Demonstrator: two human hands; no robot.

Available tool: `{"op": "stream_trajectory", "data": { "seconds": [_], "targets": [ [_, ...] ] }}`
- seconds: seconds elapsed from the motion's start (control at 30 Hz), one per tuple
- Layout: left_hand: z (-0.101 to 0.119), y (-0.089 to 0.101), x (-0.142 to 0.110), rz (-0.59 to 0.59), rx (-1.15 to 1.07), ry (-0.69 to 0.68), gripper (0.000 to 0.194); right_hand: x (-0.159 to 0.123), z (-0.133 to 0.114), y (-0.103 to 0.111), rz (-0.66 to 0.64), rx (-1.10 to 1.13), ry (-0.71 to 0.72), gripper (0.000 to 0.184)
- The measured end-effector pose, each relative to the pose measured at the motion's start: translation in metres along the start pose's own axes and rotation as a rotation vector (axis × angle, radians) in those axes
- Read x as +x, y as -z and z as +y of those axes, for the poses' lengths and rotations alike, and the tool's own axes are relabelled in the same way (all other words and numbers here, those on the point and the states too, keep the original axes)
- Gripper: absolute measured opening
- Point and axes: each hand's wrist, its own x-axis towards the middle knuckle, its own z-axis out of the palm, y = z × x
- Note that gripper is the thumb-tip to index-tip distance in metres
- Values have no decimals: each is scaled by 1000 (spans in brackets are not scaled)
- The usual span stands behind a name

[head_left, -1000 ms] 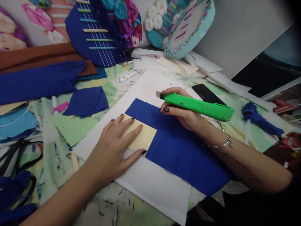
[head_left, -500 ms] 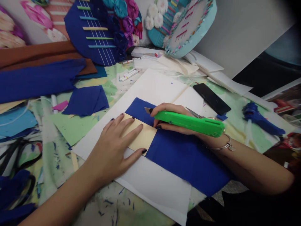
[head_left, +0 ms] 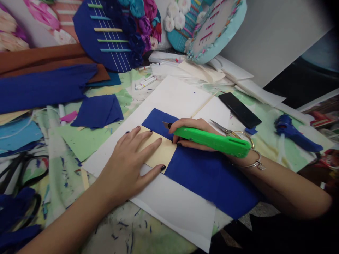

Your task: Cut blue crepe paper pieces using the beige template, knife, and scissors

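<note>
My left hand (head_left: pixel 132 158) lies flat with spread fingers on a cream paper piece (head_left: pixel 159 151), which rests across a long strip of dark blue crepe paper (head_left: pixel 209 180). My right hand (head_left: pixel 193 128) is closed around a green utility knife (head_left: pixel 212 138). Its short blade points left, over the blue strip's far end, and its fingertips touch near the cream piece's right edge. Beneath everything lies a large white sheet (head_left: pixel 182 215). Part of the blue strip is hidden under the cream piece and my right arm.
Beyond my right hand are small scissors (head_left: pixel 225 129), a black phone (head_left: pixel 239 109) and a blue glue gun (head_left: pixel 296 132). Left are a folded blue paper piece (head_left: pixel 97 111), a green sheet (head_left: pixel 82 139) and black-handled scissors (head_left: pixel 33 171). Decorated panels (head_left: pixel 106 38) stand at the back.
The back end of the utility knife has dipped slightly, and more of the small scissors' handle shows behind it. My left hand keeps its place on the cream paper.
</note>
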Motion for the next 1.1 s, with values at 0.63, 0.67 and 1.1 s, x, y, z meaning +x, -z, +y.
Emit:
{"op": "stream_trajectory", "data": {
  "seconds": [0.63, 0.67, 1.1],
  "targets": [
    [-1, -1, 0, 5, -22, 13, 55, -3, -13, -18, 218, 431, -356, 24],
    [-1, -1, 0, 1, -22, 14, 55, -2, -14, -20, 230, 430, -371, 25],
    [0, 0, 1, -5, -32, 21, 55, -1, -15, -21, 257, 355, -407, 27]
  ]
}}
